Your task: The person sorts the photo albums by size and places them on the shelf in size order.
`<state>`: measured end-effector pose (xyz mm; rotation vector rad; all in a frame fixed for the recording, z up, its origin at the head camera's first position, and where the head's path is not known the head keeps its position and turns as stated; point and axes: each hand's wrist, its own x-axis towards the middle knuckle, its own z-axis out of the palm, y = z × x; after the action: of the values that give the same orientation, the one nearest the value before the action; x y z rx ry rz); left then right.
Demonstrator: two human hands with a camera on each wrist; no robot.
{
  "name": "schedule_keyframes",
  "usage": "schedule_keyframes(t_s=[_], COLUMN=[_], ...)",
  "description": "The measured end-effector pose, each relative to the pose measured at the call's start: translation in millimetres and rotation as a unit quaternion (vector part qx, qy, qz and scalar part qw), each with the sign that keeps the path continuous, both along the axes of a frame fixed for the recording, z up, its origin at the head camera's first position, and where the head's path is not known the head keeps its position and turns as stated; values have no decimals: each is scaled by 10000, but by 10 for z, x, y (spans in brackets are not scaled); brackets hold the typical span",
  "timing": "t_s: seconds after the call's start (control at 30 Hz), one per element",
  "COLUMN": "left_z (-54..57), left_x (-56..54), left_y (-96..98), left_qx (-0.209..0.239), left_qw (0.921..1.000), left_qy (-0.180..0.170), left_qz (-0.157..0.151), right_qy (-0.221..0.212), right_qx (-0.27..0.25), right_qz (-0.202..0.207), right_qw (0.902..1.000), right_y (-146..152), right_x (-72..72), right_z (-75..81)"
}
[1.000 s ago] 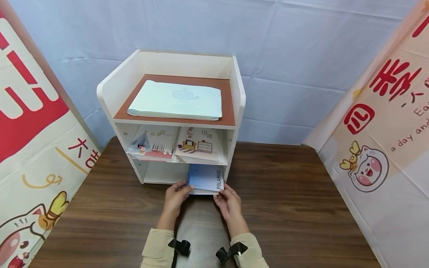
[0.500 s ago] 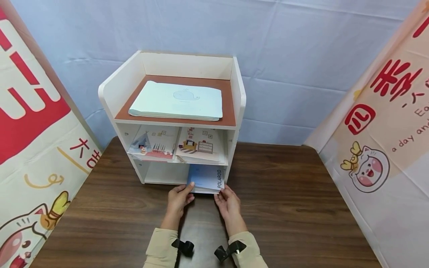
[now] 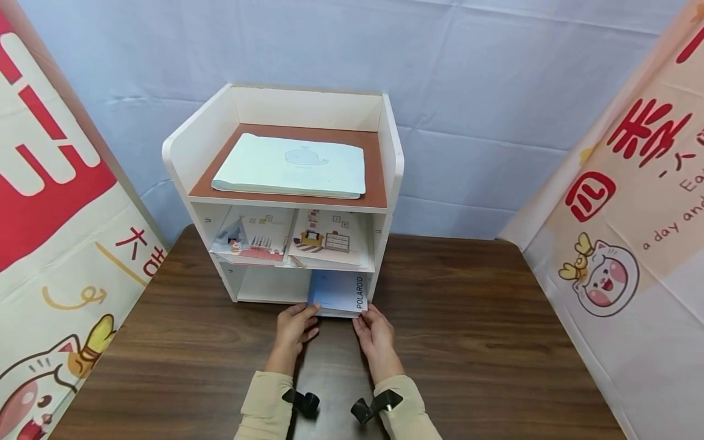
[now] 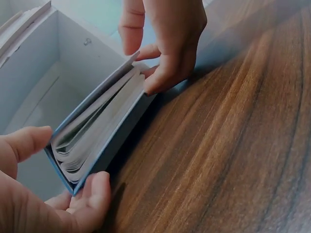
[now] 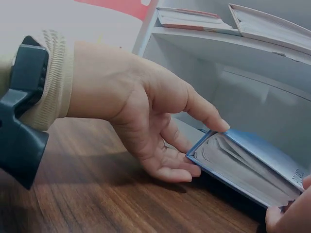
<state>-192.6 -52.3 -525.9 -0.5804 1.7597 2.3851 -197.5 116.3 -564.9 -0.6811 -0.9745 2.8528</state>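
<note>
A blue album [image 3: 337,292] marked POLAROID lies in the right part of the shelf's bottom compartment, its front end sticking out. My left hand [image 3: 288,327] pinches its front left corner, thumb on the cover and fingers lower down. At the front right corner my right hand [image 3: 375,336] holds it between thumb and fingers. In the left wrist view the album's page edges [image 4: 97,126] face out between both hands, with the cover slightly raised. The right wrist view shows the left hand's thumb on the cover [image 5: 257,145]; only part of the right hand [image 5: 291,213] shows there.
The white shelf [image 3: 392,140] stands on a dark wooden table [image 3: 467,342]. A pale whale-print book [image 3: 297,165] lies on its top. Two illustrated books, a left one [image 3: 255,229] and a right one [image 3: 330,235], lie side by side on the middle level. Printed cloths hang at both sides.
The album has slid slightly deeper into the bottom compartment. My left thumb lifted briefly and is back on the album's corner. The right hand keeps its place at the other corner.
</note>
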Motion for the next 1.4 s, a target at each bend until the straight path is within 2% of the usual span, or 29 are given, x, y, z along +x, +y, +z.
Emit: schedule_keyframes(t_s=[0.03, 0.1, 0.13, 0.23, 0.27, 0.3, 0.33, 0.4, 0.5, 0.53, 0.57, 0.63, 0.77, 0.9, 1.0, 1.1, 1.27, 1.33, 1.4], left_z=[-7, -19, -24, -39, -42, -44, -41, 3, -3, -2, -6, -50, -19, 38, 84, 128, 185, 205, 227], left_x=[-4, -13, -17, -30, -34, -36, -37, -22, -24, -23, -23, -33, 22, 113, 186, 247, 331, 360, 397], left_y=[-1, 0, 2, 6, 6, 5, 4, 5, 14, 17, 19, 21, 9, -22, -45, -71, -114, -133, -156], left_qx=[-36, 20, 63, 146, 167, 185, 195, 206, 216, 200, 189, 167, -68, -632, -1135, -1635, -2176, -2498, -2869], left_qw=[10000, 10000, 9999, 9996, 9995, 9994, 9993, 9993, 9993, 9994, 9994, 9995, 9996, 9968, 9913, 9823, 9685, 9575, 9426], left_qy=[14, 64, 88, 210, 227, 252, 259, 252, 249, 234, 225, 222, 198, 279, 490, 740, 1019, 1257, 1529], left_qz=[-13, 21, 48, 120, 152, 173, 192, 189, 177, 170, 159, 124, -165, -392, -456, -530, -653, -709, -760], right_qy=[198, 209, 243, -49, -322, -352, -153, -153, -92, -112, -335, -321, -228, -245, -204, -81, 155, 252, 309], right_qx=[-125, -12, 27, 219, 406, 419, 294, 264, 163, 135, 230, 211, 229, 494, 775, 1002, 1490, 1803, 2159], right_qz=[119, 224, 277, 369, 337, 373, 532, 614, 673, 693, 592, 654, 698, 735, 825, 951, 1047, 1049, 1056], right_qw=[9997, 9995, 9993, 9991, 9981, 9978, 9980, 9976, 9976, 9974, 9974, 9971, 9970, 9958, 9934, 9904, 9832, 9777, 9702], right_y=[38, 48, 51, 26, -13, -18, 12, 11, 20, 20, -13, 2, 50, 110, 171, 238, 362, 422, 490], right_x=[-21, 4, 28, 102, 149, 168, 181, 216, 227, 223, 236, 236, 324, 444, 537, 624, 732, 768, 807], right_z=[-92, -72, -42, 143, 294, 337, 315, 380, 401, 406, 480, 454, 468, 495, 507, 513, 545, 569, 594])
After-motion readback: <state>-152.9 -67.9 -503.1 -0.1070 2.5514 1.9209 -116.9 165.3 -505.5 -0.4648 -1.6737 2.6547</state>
